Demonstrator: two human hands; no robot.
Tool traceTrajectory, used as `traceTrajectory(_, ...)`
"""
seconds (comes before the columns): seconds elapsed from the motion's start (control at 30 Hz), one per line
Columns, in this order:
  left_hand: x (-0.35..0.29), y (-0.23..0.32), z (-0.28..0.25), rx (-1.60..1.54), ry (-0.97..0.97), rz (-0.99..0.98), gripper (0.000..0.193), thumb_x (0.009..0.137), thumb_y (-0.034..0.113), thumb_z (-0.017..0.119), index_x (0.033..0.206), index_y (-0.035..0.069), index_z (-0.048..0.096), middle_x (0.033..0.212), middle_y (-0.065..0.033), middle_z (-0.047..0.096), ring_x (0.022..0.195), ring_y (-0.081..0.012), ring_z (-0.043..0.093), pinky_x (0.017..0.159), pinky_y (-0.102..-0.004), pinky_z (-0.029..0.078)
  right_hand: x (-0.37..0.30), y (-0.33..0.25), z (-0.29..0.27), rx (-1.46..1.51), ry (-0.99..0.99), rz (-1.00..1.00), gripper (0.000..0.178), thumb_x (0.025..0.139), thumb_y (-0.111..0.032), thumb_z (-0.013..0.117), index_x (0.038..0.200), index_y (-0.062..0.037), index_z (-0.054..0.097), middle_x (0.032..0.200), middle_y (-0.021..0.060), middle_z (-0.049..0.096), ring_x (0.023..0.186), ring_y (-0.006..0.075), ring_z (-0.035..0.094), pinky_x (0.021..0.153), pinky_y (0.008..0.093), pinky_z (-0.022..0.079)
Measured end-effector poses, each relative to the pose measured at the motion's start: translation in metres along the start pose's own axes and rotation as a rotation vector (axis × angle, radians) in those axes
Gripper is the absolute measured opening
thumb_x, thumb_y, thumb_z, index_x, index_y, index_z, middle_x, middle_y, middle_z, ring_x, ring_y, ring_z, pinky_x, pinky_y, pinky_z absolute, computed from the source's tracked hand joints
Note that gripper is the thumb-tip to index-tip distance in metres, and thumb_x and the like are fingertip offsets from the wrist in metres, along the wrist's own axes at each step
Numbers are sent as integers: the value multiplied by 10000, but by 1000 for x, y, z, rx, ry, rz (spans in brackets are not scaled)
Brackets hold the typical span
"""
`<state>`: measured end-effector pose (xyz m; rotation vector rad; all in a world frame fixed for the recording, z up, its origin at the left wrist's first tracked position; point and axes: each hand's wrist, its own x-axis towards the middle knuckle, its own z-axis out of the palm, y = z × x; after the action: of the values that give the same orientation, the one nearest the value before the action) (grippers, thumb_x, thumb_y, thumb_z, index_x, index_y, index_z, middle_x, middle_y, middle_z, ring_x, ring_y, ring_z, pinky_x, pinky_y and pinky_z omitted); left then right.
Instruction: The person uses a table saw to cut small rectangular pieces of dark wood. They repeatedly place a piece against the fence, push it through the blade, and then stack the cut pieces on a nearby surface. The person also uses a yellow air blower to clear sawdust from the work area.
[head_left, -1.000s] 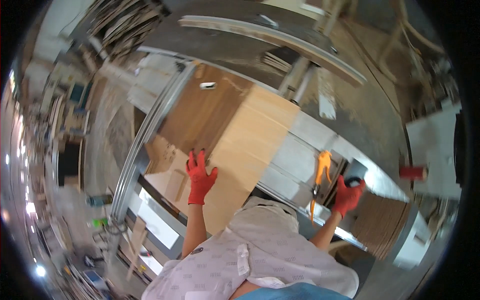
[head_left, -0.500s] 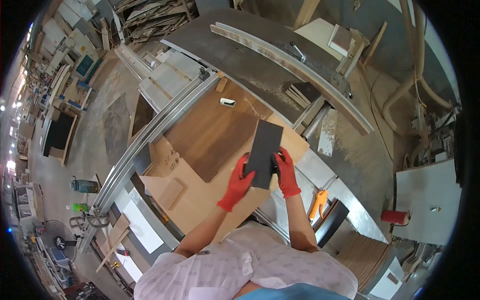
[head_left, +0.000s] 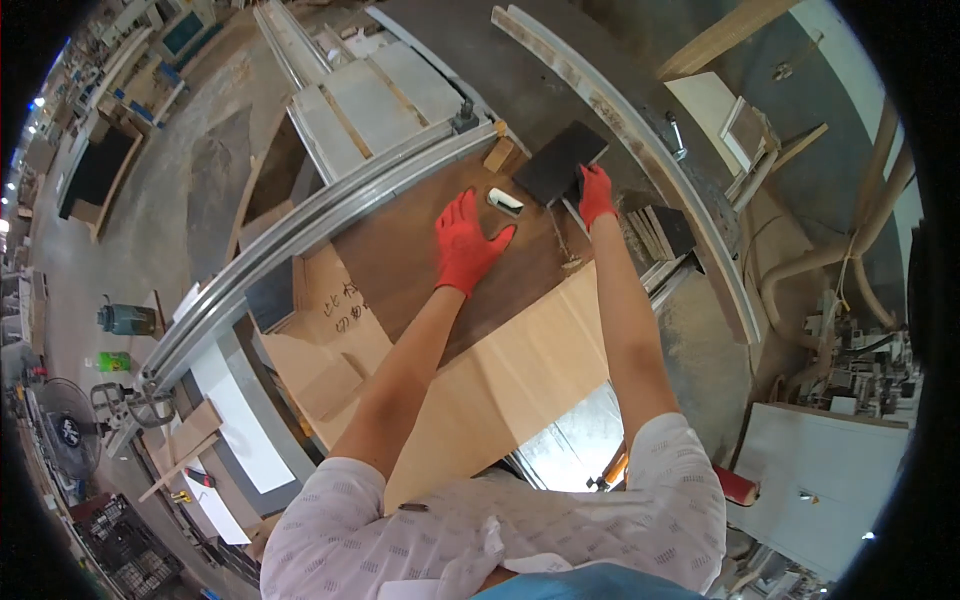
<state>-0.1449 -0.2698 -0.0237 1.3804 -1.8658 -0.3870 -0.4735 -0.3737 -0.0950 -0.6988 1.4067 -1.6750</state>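
In a red glove, my right hand (head_left: 596,193) is closed on the near right edge of a dark rectangular panel (head_left: 556,165), far out over the saw table. My left hand (head_left: 467,245), also gloved in red, has its fingers spread over the brown wood-grain board (head_left: 395,240) and holds nothing. Whether it touches the board I cannot tell. Between the hands lies a small white object (head_left: 506,203) with a dark slot. A small wooden block (head_left: 501,154) sits left of the panel, by the metal rail.
A long metal rail (head_left: 330,225) runs along the left, and a long fence (head_left: 625,120) crosses at the far right. Several short dark-faced boards (head_left: 655,232) stand by that fence. Pale board (head_left: 520,365) lies nearest me. A bottle (head_left: 128,319) is on the left.
The dark panel has gone from upright before my chest to the far side of the table. My left hand has let go of it; my right has reached forward with it.
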Motion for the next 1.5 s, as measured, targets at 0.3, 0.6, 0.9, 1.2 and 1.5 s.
traceTrajectory(0.3,34,-2,36,39,51,-41,1137,683,635,865,1533,15,436,1508,-246,480,1444,-457,385,1210,-640,217,20,12,45,-957,-398,-125,449,942,-169,761,1351,-5,675,1327,138,670,1221,243,609,1020,397,526)
traceTrajectory(0.6,55,6,56,101,37,-152,1060,698,552,864,1530,60,432,1348,-226,523,1346,-417,430,1195,-654,206,38,13,38,-1098,-416,-164,493,931,-417,763,1154,23,756,1196,219,748,1154,403,679,963,465,529)
traceTrajectory(0.9,96,3,62,29,2,-117,1162,633,561,901,1541,47,389,1514,-326,433,1430,-495,364,1195,-609,228,20,4,59,-840,-232,134,528,906,-384,818,1248,4,708,1194,199,730,1056,291,689,856,432,551)
traceTrajectory(1.2,114,-11,56,344,-125,-132,977,667,589,861,1400,59,493,1485,-314,498,1411,-459,427,1151,-598,313,-139,-56,247,-847,-98,-918,395,853,-275,769,1196,-88,713,1147,147,716,1116,358,670,963,491,527)
traceTrajectory(1.5,106,-4,69,156,20,-24,959,557,603,897,1247,62,508,1378,-243,543,1340,-419,474,1114,-576,340,-185,15,391,-1307,-754,-815,658,930,-542,651,1409,-95,590,1479,110,554,1464,301,417,1241,589,203)
